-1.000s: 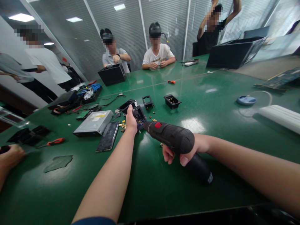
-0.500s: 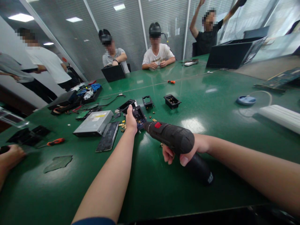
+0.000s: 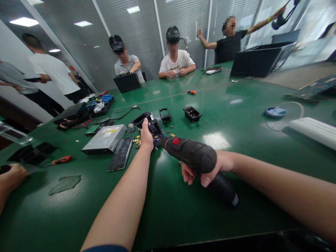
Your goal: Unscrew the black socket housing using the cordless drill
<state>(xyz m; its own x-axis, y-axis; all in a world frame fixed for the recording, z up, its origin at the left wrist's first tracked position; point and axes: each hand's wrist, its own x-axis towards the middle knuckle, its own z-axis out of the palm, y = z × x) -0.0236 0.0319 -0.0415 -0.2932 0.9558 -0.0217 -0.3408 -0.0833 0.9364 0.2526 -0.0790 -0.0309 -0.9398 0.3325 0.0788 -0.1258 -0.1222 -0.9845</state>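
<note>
The left hand (image 3: pixel 147 137) grips a black plastic socket box (image 3: pixel 157 130) above the green counter (image 3: pixel 168 213), beside scattered brass contacts (image 3: pixel 137 141). The right hand (image 3: pixel 219 163) is wrapped around a cordless drill (image 3: pixel 190 153), its nose at the box's open side; whether the bit touches anything inside is hidden. A smartphone (image 3: pixel 120 154) lies against the optical disc drive (image 3: pixel 105 138), left of the box.

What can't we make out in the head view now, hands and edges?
Head view, all:
Tip of the power drill: too dark and small to tell whether it touches the black housing.
Left hand: most fingers hidden behind the hand itself.
Right hand: grip partly hidden by the drill body.
Dark thing in a co-worker's hand: cut off by the left edge.
Brass pieces: too small to count.
</note>
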